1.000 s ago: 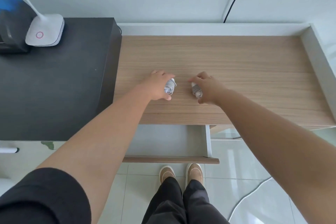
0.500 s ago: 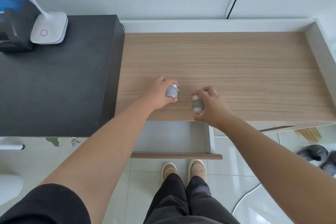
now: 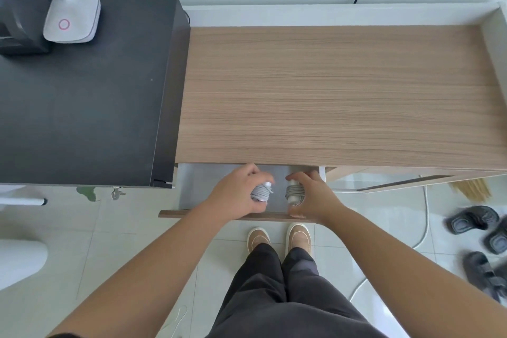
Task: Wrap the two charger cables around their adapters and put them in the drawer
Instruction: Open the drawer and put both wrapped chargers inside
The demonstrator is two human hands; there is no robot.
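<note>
No brand name, label or legible writing showed anywhere; the only mark was a pink ring on the white lamp base (image 3: 72, 17), at about ten o'clock on the black cabinet top (image 3: 82, 107).

The left hand (image 3: 236, 195) curled its fingers and thumb round the left wrapped charger (image 3: 262, 191), and the right hand (image 3: 312, 196) gripped the right wrapped charger (image 3: 294, 192) the same way. Both bundles sat side by side, close but apart, over the grey inside of the open drawer (image 3: 197, 186), between the desk's front edge at twelve o'clock and the drawer's wooden front at six. Whether either touched the drawer floor I cannot tell. Bare drawer floor lay toward nine o'clock of the left hand; the right hand was near the drawer's right wall.

The wooden desk top (image 3: 329, 90) spread bare above. Dark sandals (image 3: 472, 221) lay on the tiles at four o'clock.
</note>
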